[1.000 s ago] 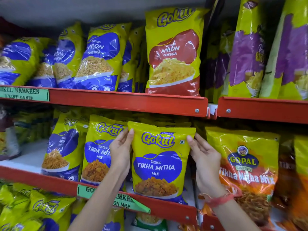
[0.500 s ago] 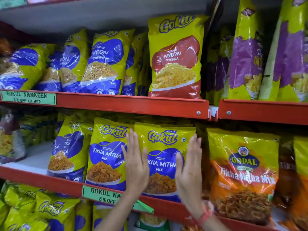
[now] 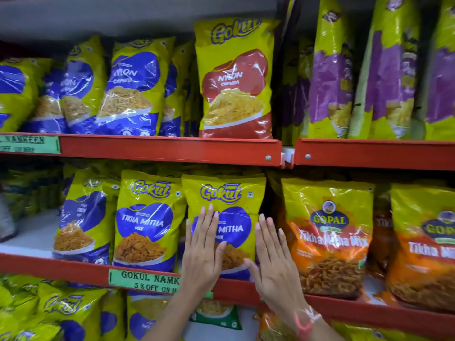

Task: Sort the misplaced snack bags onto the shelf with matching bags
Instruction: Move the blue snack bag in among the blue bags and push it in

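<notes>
Both hands, left (image 3: 202, 252) and right (image 3: 273, 257), press flat and open against a Tikha Mitha bag (image 3: 222, 205) at the middle shelf's front edge (image 3: 73, 267); released carelessly, it may topple forward.

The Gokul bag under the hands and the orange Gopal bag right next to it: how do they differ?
The Gokul bag is yellow with a blue panel; the Gopal bag is yellow on top and orange below. The Gokul bag has the left hand and right hand laid flat on its front; the Gopal bag is untouched. The logos differ: looping script against a round emblem. Both stand upright on the same red shelf and read Tikha Mitha Mix.
</notes>
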`<state>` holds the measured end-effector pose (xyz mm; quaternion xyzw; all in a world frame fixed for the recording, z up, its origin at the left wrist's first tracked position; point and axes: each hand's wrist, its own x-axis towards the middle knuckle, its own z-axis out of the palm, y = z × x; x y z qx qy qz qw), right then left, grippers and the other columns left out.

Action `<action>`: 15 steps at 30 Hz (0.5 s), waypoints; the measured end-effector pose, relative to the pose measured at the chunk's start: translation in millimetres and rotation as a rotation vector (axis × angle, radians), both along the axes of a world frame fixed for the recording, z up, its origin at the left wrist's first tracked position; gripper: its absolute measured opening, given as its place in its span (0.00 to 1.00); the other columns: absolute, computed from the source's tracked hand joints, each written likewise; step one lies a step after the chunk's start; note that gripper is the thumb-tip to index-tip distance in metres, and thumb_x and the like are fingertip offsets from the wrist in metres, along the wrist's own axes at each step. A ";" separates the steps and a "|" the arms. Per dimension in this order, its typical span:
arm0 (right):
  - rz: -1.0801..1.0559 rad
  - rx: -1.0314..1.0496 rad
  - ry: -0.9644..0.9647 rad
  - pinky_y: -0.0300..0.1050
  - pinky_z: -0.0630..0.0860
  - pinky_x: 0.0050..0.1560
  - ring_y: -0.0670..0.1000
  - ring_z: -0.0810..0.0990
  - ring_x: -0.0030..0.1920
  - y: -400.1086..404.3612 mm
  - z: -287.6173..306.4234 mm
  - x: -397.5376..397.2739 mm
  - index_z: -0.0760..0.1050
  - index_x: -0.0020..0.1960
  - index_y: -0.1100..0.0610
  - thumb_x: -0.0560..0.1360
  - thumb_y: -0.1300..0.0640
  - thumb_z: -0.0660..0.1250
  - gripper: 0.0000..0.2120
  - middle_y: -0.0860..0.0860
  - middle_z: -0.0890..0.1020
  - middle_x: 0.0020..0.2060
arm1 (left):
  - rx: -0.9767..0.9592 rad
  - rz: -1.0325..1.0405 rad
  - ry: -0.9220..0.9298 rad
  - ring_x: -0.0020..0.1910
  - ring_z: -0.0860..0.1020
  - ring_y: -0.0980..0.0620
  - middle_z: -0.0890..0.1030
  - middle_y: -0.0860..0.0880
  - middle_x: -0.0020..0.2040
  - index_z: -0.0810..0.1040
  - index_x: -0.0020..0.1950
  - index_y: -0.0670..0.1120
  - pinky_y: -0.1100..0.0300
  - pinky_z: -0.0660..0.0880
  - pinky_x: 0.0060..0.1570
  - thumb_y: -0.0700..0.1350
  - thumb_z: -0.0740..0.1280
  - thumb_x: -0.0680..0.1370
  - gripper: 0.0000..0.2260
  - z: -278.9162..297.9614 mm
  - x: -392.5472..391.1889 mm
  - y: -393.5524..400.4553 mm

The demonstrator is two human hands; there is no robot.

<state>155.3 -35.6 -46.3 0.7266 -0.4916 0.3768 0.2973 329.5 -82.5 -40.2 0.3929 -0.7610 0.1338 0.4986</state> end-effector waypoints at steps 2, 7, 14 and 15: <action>0.070 -0.027 -0.022 0.51 0.54 0.78 0.55 0.54 0.79 27.1 4.1 -21.5 0.55 0.76 0.64 0.82 0.44 0.50 0.31 0.58 0.61 0.77 | -0.039 -0.131 0.039 0.77 0.58 0.51 0.63 0.48 0.76 0.63 0.74 0.44 0.47 0.56 0.74 0.49 0.52 0.81 0.22 7.6 -18.2 17.9; 0.091 -0.047 -0.065 0.54 0.58 0.76 0.55 0.57 0.79 79.7 19.3 -110.6 0.59 0.76 0.63 0.82 0.46 0.50 0.29 0.56 0.63 0.77 | -0.056 -0.386 0.143 0.73 0.65 0.55 0.70 0.51 0.71 0.69 0.70 0.43 0.59 0.63 0.71 0.51 0.51 0.82 0.21 36.5 -103.0 54.7; -0.006 -0.125 -0.156 0.50 0.54 0.78 0.53 0.59 0.78 104.5 43.4 -253.0 0.63 0.74 0.63 0.82 0.49 0.51 0.25 0.54 0.66 0.75 | -0.025 -0.564 0.265 0.70 0.67 0.60 0.73 0.51 0.68 0.71 0.68 0.43 0.68 0.60 0.69 0.51 0.54 0.81 0.20 56.3 -254.2 73.3; -0.016 -0.137 -0.218 0.49 0.54 0.78 0.53 0.59 0.78 106.7 45.1 -272.9 0.64 0.74 0.63 0.82 0.49 0.51 0.25 0.54 0.66 0.75 | 0.000 -0.583 0.295 0.70 0.67 0.61 0.73 0.51 0.68 0.71 0.69 0.44 0.68 0.61 0.69 0.51 0.54 0.81 0.20 56.9 -273.8 74.5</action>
